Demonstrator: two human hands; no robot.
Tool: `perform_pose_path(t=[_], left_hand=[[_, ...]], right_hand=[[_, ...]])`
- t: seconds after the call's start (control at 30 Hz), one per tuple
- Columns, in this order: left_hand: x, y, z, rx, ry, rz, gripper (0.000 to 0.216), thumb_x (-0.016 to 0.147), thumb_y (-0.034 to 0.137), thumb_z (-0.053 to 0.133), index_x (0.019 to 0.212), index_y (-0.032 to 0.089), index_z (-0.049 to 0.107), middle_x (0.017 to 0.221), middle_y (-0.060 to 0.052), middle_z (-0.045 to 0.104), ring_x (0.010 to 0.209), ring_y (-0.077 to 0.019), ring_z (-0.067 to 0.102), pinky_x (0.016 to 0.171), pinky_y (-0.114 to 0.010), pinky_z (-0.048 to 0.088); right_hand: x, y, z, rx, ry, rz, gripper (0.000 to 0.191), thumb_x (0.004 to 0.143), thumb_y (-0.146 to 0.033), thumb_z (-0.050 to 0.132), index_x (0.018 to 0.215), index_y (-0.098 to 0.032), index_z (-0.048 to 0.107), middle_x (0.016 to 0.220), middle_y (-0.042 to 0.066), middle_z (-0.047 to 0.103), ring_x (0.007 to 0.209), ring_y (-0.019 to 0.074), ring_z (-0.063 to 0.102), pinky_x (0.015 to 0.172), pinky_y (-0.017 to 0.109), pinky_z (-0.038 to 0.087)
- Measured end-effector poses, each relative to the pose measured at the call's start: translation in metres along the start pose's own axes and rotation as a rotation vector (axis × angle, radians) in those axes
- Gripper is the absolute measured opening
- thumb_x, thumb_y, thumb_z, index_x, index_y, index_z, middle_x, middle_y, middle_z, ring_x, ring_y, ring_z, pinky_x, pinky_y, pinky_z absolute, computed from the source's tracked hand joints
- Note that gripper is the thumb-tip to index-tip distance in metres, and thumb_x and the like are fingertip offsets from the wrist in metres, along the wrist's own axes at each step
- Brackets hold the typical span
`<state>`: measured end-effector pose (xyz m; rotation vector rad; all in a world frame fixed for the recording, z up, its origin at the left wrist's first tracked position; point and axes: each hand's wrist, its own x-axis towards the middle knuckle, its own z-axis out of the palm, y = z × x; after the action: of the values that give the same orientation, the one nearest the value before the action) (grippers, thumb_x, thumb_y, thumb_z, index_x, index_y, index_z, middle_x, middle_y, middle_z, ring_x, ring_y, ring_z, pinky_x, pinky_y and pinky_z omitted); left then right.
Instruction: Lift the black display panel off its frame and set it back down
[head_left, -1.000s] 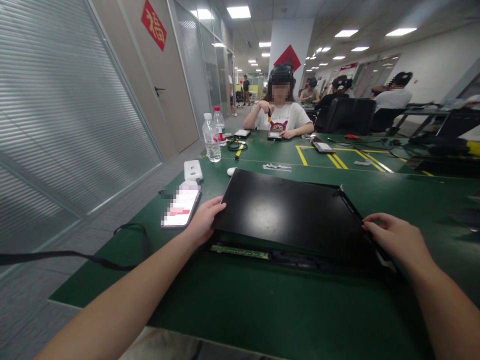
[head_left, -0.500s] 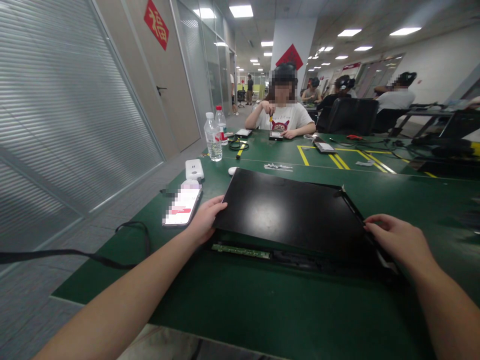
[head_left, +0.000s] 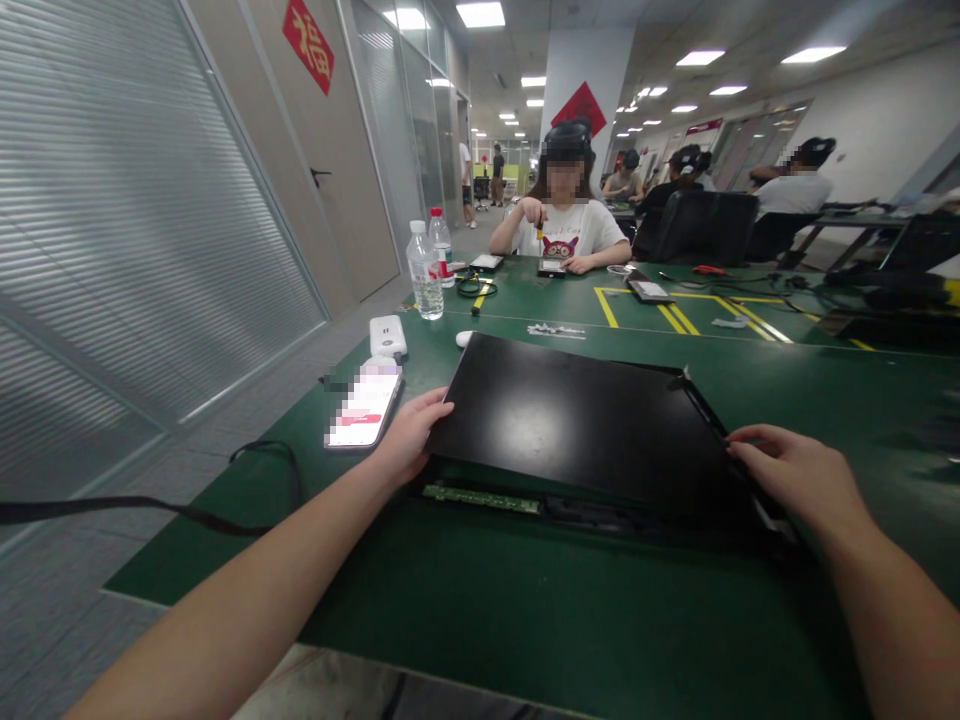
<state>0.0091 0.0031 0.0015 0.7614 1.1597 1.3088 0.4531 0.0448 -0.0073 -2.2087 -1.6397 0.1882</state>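
1. The left hand (head_left: 409, 435) closes on the left edge of the black panel (head_left: 577, 420), fingers curled over its top.
2. The right hand (head_left: 795, 478) clasps the panel's right edge, fingers bent over it.
3. The panel lies between the two hands on the green worktop (head_left: 525, 620). A green circuit strip (head_left: 480, 497) shows under the panel's near edge.
4. A phone (head_left: 365, 405) lies just left of the left hand.

Black panel (head_left: 577, 420), green table (head_left: 480, 600).

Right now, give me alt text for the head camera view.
Left hand and right hand grip opposite edges of a black panel on a green table. A phone lies beside the left hand; another person sits across the table.
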Motion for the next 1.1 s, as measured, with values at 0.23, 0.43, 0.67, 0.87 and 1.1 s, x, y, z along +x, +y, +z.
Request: perform_pose_path(t=[0.23, 0.43, 0.67, 0.87, 1.1], left_hand=[[0.0017, -0.0028, -0.0026, 0.000, -0.018, 0.014, 0.036, 0.074, 0.013, 0.066, 0.109, 0.013, 0.074, 0.086, -0.008, 0.078, 0.078, -0.0231, 0.072, 0.065, -0.028, 0.052], [0.0002, -0.0010, -0.0012, 0.012, -0.013, 0.018, 0.040, 0.071, 0.015, 0.068, 0.111, 0.013, 0.074, 0.085, -0.007, 0.078, 0.077, -0.0234, 0.071, 0.064, -0.028, 0.052], [0.0001, -0.0015, 0.0006, 0.007, -0.008, 0.028, 0.041, 0.072, 0.013, 0.065, 0.112, 0.013, 0.075, 0.087, -0.007, 0.079, 0.076, -0.0221, 0.072, 0.062, -0.026, 0.052], [0.0007, -0.0002, 0.0014, -0.007, 0.011, 0.013, 0.057, 0.071, 0.011, 0.064, 0.127, 0.015, 0.068, 0.095, -0.008, 0.079, 0.085, -0.0248, 0.073, 0.067, -0.029, 0.055], [-0.0022, 0.0047, 0.0033, 0.021, 0.021, 0.002, 0.055, 0.075, 0.010, 0.062, 0.130, 0.015, 0.066, 0.100, -0.008, 0.079, 0.084, -0.0244, 0.073, 0.063, -0.028, 0.055]], right_hand=[[0.0008, 0.0031, 0.0012, 0.009, 0.011, -0.009, 0.033, 0.064, -0.051, 0.052, 0.077, -0.031, 0.074, 0.072, 0.003, 0.071, 0.073, 0.0272, 0.063, 0.066, 0.038, 0.044], [0.0015, 0.0048, 0.0020, 0.025, -0.017, 0.012, 0.035, 0.064, -0.052, 0.052, 0.080, -0.031, 0.075, 0.074, 0.003, 0.071, 0.077, 0.0278, 0.064, 0.070, 0.039, 0.045], [0.0044, 0.0063, 0.0035, 0.039, -0.010, 0.017, 0.032, 0.064, -0.050, 0.055, 0.078, -0.030, 0.074, 0.075, 0.003, 0.071, 0.078, 0.0274, 0.064, 0.072, 0.038, 0.045], [0.0039, 0.0064, 0.0037, 0.086, -0.002, 0.044, 0.029, 0.065, -0.047, 0.057, 0.078, -0.029, 0.075, 0.070, 0.002, 0.071, 0.076, 0.0265, 0.065, 0.070, 0.038, 0.045], [0.0011, 0.0028, 0.0012, 0.185, -0.032, 0.087, 0.034, 0.067, -0.047, 0.055, 0.084, -0.025, 0.075, 0.079, 0.003, 0.075, 0.076, 0.0239, 0.067, 0.073, 0.037, 0.045]])
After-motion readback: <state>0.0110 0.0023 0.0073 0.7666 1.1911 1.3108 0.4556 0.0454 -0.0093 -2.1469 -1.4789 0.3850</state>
